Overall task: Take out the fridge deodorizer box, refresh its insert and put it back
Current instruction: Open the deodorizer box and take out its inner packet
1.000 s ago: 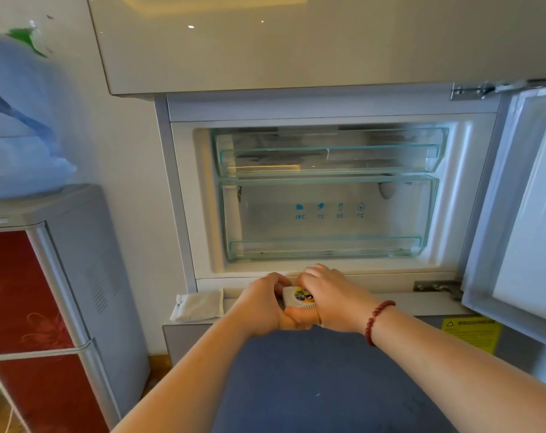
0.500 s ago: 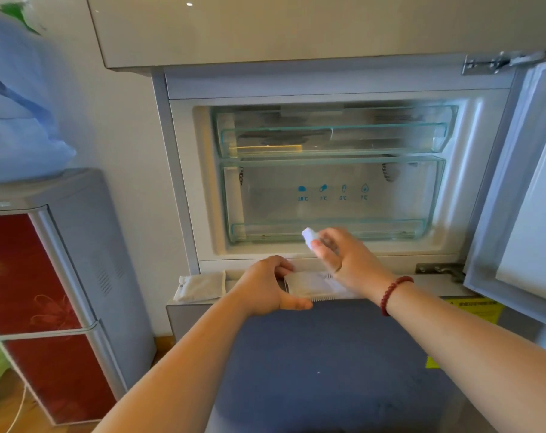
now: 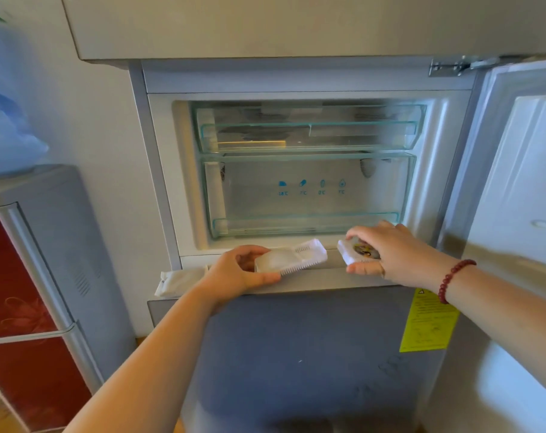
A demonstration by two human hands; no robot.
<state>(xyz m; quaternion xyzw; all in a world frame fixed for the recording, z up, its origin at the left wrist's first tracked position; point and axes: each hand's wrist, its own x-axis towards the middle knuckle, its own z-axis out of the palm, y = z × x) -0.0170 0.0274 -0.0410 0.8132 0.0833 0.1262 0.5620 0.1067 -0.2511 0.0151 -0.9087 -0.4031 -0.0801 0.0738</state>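
So the deodorizer box is in two pieces right now, both out of the fridge and sitting at the ledge (image 3: 296, 281) just under the open compartment. My left hand (image 3: 237, 275) is curled around the bottom half of the box (image 3: 292, 256), thumb underneath and fingers over the near end, pinning it flat on the ledge so it doesn't slide while I work. You can see the white insert bulging inside it, with the comb-like vent slats along the edge facing me.

My right hand (image 3: 387, 248) is pinching the lid (image 3: 357, 252), the part with the little colored sticker, thumb below and fingers draped over the top. I'm holding it well off to the right, apart from the base, so the insert is fully exposed and I've got room to get at it.

A white packet (image 3: 179, 281) lies on the ledge just left of my left wrist. I'm guessing that's the fresh insert, parked within easy reach for the swap.

The clear drawers (image 3: 306, 195) behind look empty, and the door (image 3: 515, 182) is swung wide on the right so nothing's in my way putting the box back.
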